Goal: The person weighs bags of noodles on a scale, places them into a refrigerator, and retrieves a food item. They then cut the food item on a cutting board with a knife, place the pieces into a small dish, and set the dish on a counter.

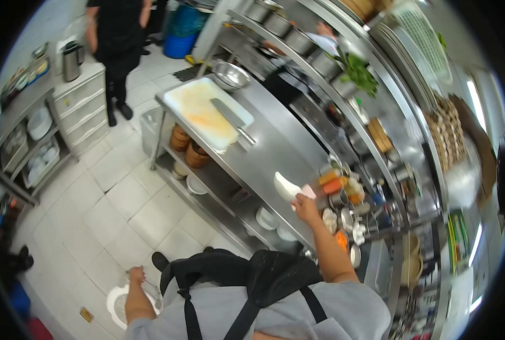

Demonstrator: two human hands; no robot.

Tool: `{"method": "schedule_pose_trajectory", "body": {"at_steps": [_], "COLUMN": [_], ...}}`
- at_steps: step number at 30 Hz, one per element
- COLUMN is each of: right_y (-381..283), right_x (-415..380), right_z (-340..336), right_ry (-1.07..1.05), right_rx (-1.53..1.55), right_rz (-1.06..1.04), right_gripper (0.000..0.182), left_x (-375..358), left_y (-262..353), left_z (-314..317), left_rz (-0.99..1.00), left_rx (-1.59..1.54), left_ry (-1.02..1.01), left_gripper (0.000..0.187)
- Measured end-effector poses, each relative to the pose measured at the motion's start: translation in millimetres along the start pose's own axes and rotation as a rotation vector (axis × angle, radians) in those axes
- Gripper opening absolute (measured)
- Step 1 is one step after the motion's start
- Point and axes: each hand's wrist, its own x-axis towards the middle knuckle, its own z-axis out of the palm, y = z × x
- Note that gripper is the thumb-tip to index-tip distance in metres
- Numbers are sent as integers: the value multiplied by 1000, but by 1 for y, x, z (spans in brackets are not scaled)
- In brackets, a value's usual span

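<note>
Over the steel table (264, 153), my right hand (305, 207) is closed around a smooth white, curved thing (287, 186) with a pink part (308, 191) beside my fingers; its kind I cannot tell. Low at the left, my left hand (136, 275) hangs beside my body with its fingers curled. A white plastic piece with a slotted middle (118, 306) shows right by that hand and forearm, partly hidden by the arm. Farther along the table, a cleaver (227, 113) lies across a stained white cutting board (193, 105), its handle over the board's edge.
A metal bowl (231, 75) stands behind the board. Seasoning containers (334, 184) crowd the table's right end, under a steel rack (320, 62) of pots. Bamboo steamers (196, 154) and bowls sit on the lower shelf. A person in black (119, 34) stands at the far left; another is behind the rack.
</note>
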Motion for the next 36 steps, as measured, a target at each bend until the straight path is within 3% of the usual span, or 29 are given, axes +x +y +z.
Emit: {"method": "schedule_pose_trajectory", "body": {"at_steps": [2,4,7,11,13,14,17,19,21,25,27,29,31,33,36], "right_y": [4,12,19,40,46,45,41,65,101,143,151,138,146,142,144], "right_x": [21,33,60,113,130,132,122,110,86,35,34,37,39,42,46], "right_z": [33,71,116,142,142,140,119,119,121,133,144,133,146,143,132], "right_ry": [-12,-17,134,186,165,246,354,564,521,521,456,320,303,254,124], "right_rx": [-50,-77,-35,55,112,140,221,148,4,-128,-34,-73,-188,-183,-165], "right_rz": [-34,-54,-145,-137,-149,-181,-121,62,239,297,428,439,476,461,483], "right_gripper": [19,17,16,17,32,47,50,52,55,57,62,67,71,73,75], "left_x": [-15,-42,-73,-103,-124,-136,-144,-128,-125,-128,-155,-104,-103,-89,-78], "left_y": [-1,-5,-10,-32,-31,-25,-25,-30,-22,14,63,47,91,119,154], "left_z": [-28,-50,-70,-66,-49,-34,0,20,38,57,61,45,59,72,101], "left_rz": [-23,-17,10,9,-75,-95,-108,-79,-73,-111,34,413,83,232,346], "left_rx": [79,-46,-182,-120,-84,-74,-41,-69,-83,64,346,684,610,721,486], "left_ry": [158,266,419,370,299,295,285,241,214,131,54,-18,112,155,150], "left_gripper": [28,30,32,33,30,30,31,35,33,31,29,31,36,39,42]}}
